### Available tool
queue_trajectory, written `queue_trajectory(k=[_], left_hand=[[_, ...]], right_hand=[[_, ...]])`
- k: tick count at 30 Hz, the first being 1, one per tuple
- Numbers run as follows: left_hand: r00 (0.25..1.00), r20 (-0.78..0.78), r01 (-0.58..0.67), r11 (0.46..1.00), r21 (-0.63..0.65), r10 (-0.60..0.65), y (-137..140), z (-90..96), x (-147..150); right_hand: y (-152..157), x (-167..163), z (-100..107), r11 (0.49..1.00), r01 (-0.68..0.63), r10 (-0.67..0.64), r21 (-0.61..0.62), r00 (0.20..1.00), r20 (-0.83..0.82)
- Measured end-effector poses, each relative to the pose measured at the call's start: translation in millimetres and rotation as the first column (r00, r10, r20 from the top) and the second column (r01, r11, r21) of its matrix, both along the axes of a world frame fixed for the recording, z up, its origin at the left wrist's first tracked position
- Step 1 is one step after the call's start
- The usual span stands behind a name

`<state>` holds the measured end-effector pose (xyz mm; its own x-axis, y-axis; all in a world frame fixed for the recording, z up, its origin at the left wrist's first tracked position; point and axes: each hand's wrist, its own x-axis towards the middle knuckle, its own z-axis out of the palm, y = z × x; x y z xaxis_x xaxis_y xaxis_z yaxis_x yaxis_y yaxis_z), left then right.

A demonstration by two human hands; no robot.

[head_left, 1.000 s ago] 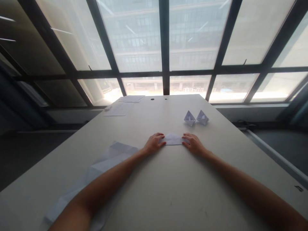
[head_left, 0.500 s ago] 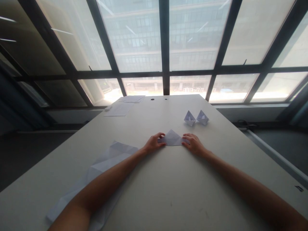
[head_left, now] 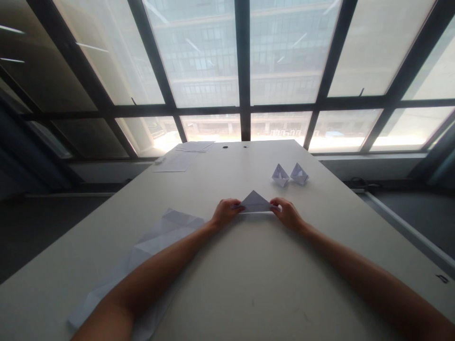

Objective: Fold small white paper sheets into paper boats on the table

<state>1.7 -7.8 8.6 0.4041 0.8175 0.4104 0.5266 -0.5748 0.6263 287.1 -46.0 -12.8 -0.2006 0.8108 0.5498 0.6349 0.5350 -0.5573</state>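
Observation:
A folded sheet of white paper (head_left: pixel 254 202) with a triangular peak is held between my two hands over the middle of the table. My left hand (head_left: pixel 227 211) pinches its left corner between thumb and fingers. On the other side, my right hand (head_left: pixel 285 211) grips the right corner in the same way. The peak points away from me, and the lower edge looks slightly raised from the tabletop. Just beyond my right hand stand two folded paper boats, a left one (head_left: pixel 280 175) and a right one (head_left: pixel 299 174), side by side.
Creased white paper (head_left: pixel 156 244) lies partly under my left forearm. Flat white sheets (head_left: pixel 173 162) rest at the table's far left. The white table (head_left: pixel 227 274) reaches toward tall framed windows (head_left: pixel 208 52). A small dark mark (head_left: pixel 441 278) is near the right edge.
My fingers have closed more tightly on the corners of the folded paper. Its lower edge has tipped up off the table, and its face looks darker.

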Motion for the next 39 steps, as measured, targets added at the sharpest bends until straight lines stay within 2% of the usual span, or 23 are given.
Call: queue_trajectory(k=[4, 11, 17, 21, 25, 29, 39], left_hand=[[0.999, -0.050, -0.014, 1.000, 0.014, 0.014, -0.1, 1.8, -0.2], [1.000, -0.022, 0.003, 1.000, -0.019, -0.003, 1.4, 2.7, -1.7], [1.000, 0.004, 0.025, 1.000, -0.019, -0.025, 0.5, 3.5, -2.1], [0.999, 0.021, 0.046, 0.999, 0.002, -0.046, 0.1, 3.7, -1.5], [0.997, 0.044, 0.058, 0.998, -0.006, -0.058, 0.4, 2.9, -1.4], [0.997, 0.052, 0.065, 0.997, -0.047, -0.063, 0.5, 3.0, -1.9], [0.996, 0.069, 0.059, 0.993, -0.098, -0.052, -2.8, 8.8, -0.3]], right_hand=[[0.2, -0.8, -0.1, 0.998, -0.020, 0.018, -0.057, 0.999, -0.037], [11.4, 8.2, -0.5, 0.956, -0.070, -0.036, -0.284, 0.936, -0.350], [13.4, 21.8, 4.5, 0.913, -0.206, 0.122, -0.351, 0.961, -0.248], [10.7, 25.5, 9.4, 0.896, -0.252, 0.195, -0.366, 0.963, -0.188], [10.0, 24.6, 9.0, 0.888, -0.261, 0.212, -0.379, 0.963, -0.166], [10.5, 22.9, 6.4, 0.902, -0.251, 0.208, -0.353, 0.966, -0.155], [9.8, 20.6, 6.3, 0.895, -0.274, 0.216, -0.352, 0.957, -0.196]])
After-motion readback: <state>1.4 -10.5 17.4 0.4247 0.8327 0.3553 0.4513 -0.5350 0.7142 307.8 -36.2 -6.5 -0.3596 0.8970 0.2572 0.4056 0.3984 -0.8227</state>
